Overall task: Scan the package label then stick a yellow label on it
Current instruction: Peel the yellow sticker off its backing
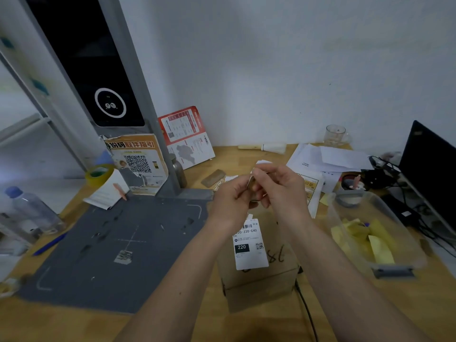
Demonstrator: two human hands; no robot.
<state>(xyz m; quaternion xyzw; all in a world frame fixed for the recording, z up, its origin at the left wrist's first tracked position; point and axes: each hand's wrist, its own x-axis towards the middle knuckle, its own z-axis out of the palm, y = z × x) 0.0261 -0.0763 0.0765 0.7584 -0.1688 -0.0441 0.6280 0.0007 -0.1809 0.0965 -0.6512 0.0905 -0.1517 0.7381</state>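
Note:
A brown cardboard package (259, 275) stands on the wooden table in front of me, with a white shipping label (249, 245) reading "220" on its top. Above its far edge, my left hand (232, 201) and my right hand (281, 188) meet. Both pinch a small label piece (252, 185) between the fingers; a white strip sticks up above my right fingers. The piece is blurred and mostly hidden by the fingers. A dark grey scanning mat (111, 243) lies to the left, under a grey scanner stand (138, 95).
A clear plastic bin (385, 267) with yellow paper scraps sits at the right, near a black monitor (429, 169) and cables. Loose papers (328, 159), a glass cup (335, 135), a tape roll (98, 175), a water bottle (29, 208) and a blue pen (49, 244) surround the mat.

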